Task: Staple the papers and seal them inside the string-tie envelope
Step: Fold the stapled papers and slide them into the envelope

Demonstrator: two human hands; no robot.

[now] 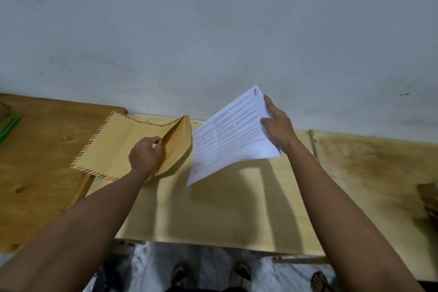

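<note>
**Papers poised at the mouth of the envelope**

Papers point(233, 135), a thin white printed sheaf, are held in the air above the counter point(213, 216), tilted, with their lower left corner just beside the open end of the envelope point(118, 147). The right hand point(276, 123) grips them at their far right edge, its fingers point(267, 102) spread along the sheet and the thumb hidden behind, so the hold is a pinch on the sheaf. The left hand point(145, 153) is curled on the envelope's upper layer near the mouth, lifting it so the opening gapes toward the papers.

By my judgement the task is about midway. Whether a staple is already in the sheaf cannot be told; none is visible at this size. The sheets look squared together and are lined up for insertion, which suggests stapling is done. Still left: sliding the papers in, folding the flap down and winding the string. No string or button is visible on the side shown.

The brown envelope, edged in red and dark stripes, lies flat across the seam between two wooden boards. A green object point(9, 127) sits at the far left edge, well apart. A brown item point(429, 197) lies at the right edge. Nothing stands between papers and envelope mouth.
</note>
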